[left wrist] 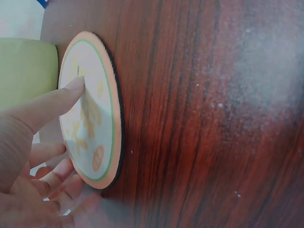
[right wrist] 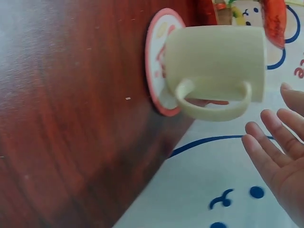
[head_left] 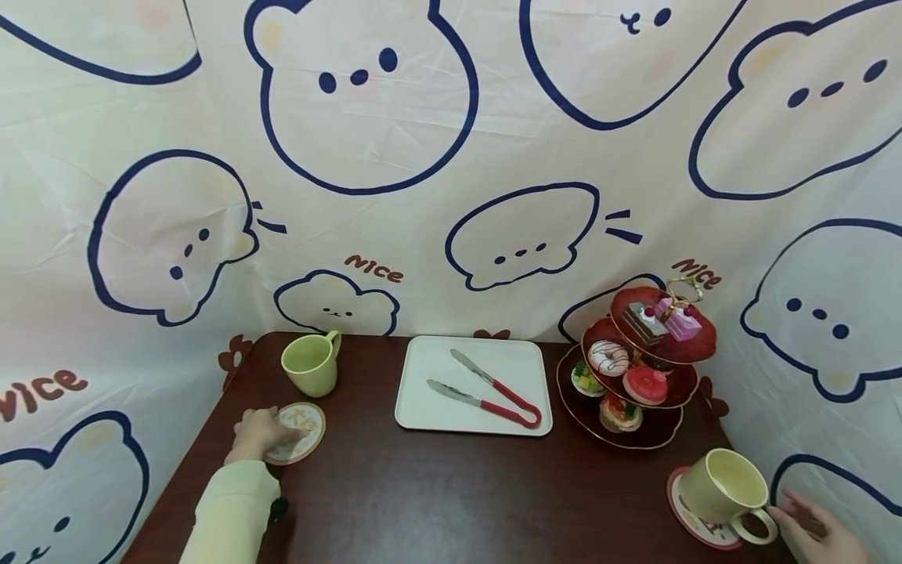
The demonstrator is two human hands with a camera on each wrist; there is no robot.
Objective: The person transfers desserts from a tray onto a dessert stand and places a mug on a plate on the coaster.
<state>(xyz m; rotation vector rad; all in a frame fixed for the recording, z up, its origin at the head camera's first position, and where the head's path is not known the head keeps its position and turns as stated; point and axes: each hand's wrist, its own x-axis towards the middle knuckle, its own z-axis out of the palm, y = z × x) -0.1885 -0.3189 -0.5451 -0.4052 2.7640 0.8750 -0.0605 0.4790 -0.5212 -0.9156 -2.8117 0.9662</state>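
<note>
In the head view, my left hand (head_left: 257, 433) is over the left part of a round coaster (head_left: 310, 427) lying on the table. The left wrist view shows the thumb (left wrist: 76, 84) stretched over the coaster's printed face, while the other fingers spread loosely at its edge. Just behind stands a light green mug (head_left: 310, 366), handle to the back right. At the right, a cream mug (head_left: 724, 487) stands upright on a pink-rimmed coaster (right wrist: 154, 61). My right hand (right wrist: 282, 147) is beside this mug's handle (right wrist: 213, 113), fingers extended and apart from it in the right wrist view.
A white tray (head_left: 423, 392) with red-handled tongs (head_left: 510, 407) lies at the back middle. Right of it rises a three-tier stand (head_left: 655, 442) bearing cakes, donuts and tarts. A patterned cloth (head_left: 395, 235) hangs behind the brown table (head_left: 451, 493).
</note>
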